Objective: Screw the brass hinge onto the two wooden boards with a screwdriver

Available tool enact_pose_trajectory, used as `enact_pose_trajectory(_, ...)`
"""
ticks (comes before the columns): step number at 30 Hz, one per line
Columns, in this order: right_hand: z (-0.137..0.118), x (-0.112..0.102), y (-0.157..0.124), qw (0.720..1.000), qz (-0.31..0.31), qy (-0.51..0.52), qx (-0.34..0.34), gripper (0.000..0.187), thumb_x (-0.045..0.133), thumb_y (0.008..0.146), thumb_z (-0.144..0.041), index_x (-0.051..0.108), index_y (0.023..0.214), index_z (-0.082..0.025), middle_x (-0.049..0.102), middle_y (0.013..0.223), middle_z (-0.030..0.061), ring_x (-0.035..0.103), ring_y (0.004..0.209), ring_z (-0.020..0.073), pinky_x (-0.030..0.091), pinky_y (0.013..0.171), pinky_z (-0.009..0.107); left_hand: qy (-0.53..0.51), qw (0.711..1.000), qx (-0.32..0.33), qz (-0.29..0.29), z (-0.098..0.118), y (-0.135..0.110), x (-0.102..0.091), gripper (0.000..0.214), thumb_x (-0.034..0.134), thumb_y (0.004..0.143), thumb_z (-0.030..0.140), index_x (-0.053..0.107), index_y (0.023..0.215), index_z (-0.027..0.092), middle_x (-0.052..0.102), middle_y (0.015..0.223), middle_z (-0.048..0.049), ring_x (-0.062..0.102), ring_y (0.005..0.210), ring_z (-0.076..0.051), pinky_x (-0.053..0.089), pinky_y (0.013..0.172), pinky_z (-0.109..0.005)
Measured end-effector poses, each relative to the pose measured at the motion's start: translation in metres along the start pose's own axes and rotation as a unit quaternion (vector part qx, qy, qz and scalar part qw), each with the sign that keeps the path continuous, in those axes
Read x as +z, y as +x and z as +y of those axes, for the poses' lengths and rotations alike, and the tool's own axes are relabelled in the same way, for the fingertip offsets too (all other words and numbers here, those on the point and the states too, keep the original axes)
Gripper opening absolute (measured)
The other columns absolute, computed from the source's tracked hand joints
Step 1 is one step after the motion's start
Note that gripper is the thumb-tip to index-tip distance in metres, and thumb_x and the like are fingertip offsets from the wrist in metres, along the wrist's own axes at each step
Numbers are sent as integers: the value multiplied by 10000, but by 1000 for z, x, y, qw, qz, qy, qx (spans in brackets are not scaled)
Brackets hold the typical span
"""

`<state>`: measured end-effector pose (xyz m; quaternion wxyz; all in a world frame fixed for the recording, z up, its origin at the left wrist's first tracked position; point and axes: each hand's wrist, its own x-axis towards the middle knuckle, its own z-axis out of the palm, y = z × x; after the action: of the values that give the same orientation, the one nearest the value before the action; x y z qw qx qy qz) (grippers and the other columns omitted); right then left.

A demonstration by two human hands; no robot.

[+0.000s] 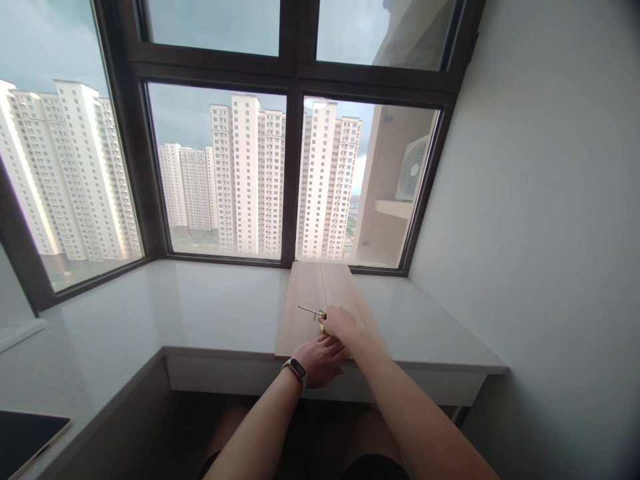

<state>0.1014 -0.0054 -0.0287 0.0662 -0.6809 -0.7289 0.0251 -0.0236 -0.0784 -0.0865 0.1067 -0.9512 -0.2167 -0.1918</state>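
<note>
A light wooden board (320, 287) lies flat on the white window ledge (220, 307), running from the window frame to the ledge's front edge. My right hand (345, 327) rests on the board, closed around the yellow handle of a screwdriver (313, 311) whose metal shaft points left. My left hand (320, 360), with a smart band on the wrist, lies at the board's near end just under the right hand; its fingers are partly hidden.
A dark-framed bay window (295, 173) backs the ledge, with tower blocks outside. A white wall (540, 200) closes the right side. A dark flat object (25, 433) sits at the bottom left. My knees show below the ledge.
</note>
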Motion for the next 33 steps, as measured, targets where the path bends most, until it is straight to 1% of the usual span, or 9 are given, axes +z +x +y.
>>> enact_pose_trajectory(4, -3, 4, 4, 1000, -1, -24, -12, 234, 686, 842, -328, 765, 1010, -187, 758, 985, 187, 735, 933, 279, 526, 749, 311, 5, 1000, -5, -6, 0, 0, 0, 511, 549, 980, 440, 451, 1416, 193, 541, 1421, -120, 442, 1380, -283, 362, 1151, -432)
enact_pose_trajectory(6, -3, 4, 6, 999, 4, -28, -21, 225, 715, 802, -263, 764, 1006, -180, 754, 1002, 193, 730, 949, 292, 528, 768, 325, 10, 1000, 0, -4, 0, -1, -1, 517, 541, 986, 437, 442, 1425, 184, 545, 1414, -124, 448, 1373, -279, 361, 1151, -421)
enact_pose_trajectory(8, -2, 1, 10, 999, 11, -27, -32, 225, 732, 782, -240, 764, 998, -183, 749, 1029, 194, 722, 978, 294, 524, 797, 329, 13, 1000, 4, 0, 0, -1, -1, 509, 525, 994, 438, 445, 1420, 173, 551, 1400, -131, 464, 1355, -275, 371, 1140, -412)
enact_pose_trajectory(10, -1, -4, 14, 999, 21, -22, -40, 215, 731, 789, -246, 762, 995, -193, 745, 1053, 189, 714, 1001, 288, 514, 821, 328, 15, 1000, 6, 2, -1, -1, -1, 494, 515, 999, 444, 457, 1404, 166, 554, 1391, -137, 473, 1342, -274, 389, 1121, -408)
enact_pose_trajectory(13, 4, -12, 23, 998, 42, -6, -41, 205, 695, 837, -304, 755, 1009, -210, 744, 1073, 173, 708, 1008, 284, 504, 820, 332, 16, 1000, 6, 7, -1, -1, 0, 504, 527, 992, 451, 456, 1402, 166, 541, 1409, -144, 463, 1352, -276, 411, 1097, -412)
enact_pose_trajectory(17, 16, -14, 39, 997, 66, 26, -16, 233, 637, 892, -357, 740, 1069, -246, 756, 1064, 125, 711, 993, 255, 488, 773, 296, 14, 1000, 6, 17, -2, -1, 3, 522, 539, 987, 450, 455, 1412, 159, 536, 1426, -147, 470, 1350, -276, 424, 1081, -410)
enact_pose_trajectory(20, 23, -8, 50, 996, 77, 47, 7, 228, 606, 916, -360, 746, 1052, -242, 763, 1039, 112, 714, 979, 241, 472, 740, 273, 13, 1000, 8, 21, -3, -1, 3, 537, 547, 982, 449, 453, 1423, 157, 541, 1425, -151, 480, 1343, -277, 430, 1071, -410)
enact_pose_trajectory(27, 23, 15, 65, 993, 86, 78, 24, 252, 660, 879, -405, 756, 1041, -237, 767, 1021, 116, 720, 931, 235, 456, 694, 262, 12, 1000, 14, 19, -4, 0, 2, 546, 558, 976, 448, 460, 1412, 134, 555, 1406, -159, 484, 1337, -279, 436, 1070, -410)
enact_pose_trajectory(33, 28, 17, 68, 991, 92, 91, 24, 267, 673, 867, -430, 755, 1020, -226, 767, 1024, 109, 716, 917, 227, 460, 720, 266, 14, 1000, 12, 19, -3, 0, -1, 539, 553, 978, 450, 465, 1405, 132, 554, 1405, -156, 495, 1322, -282, 436, 1067, -406)
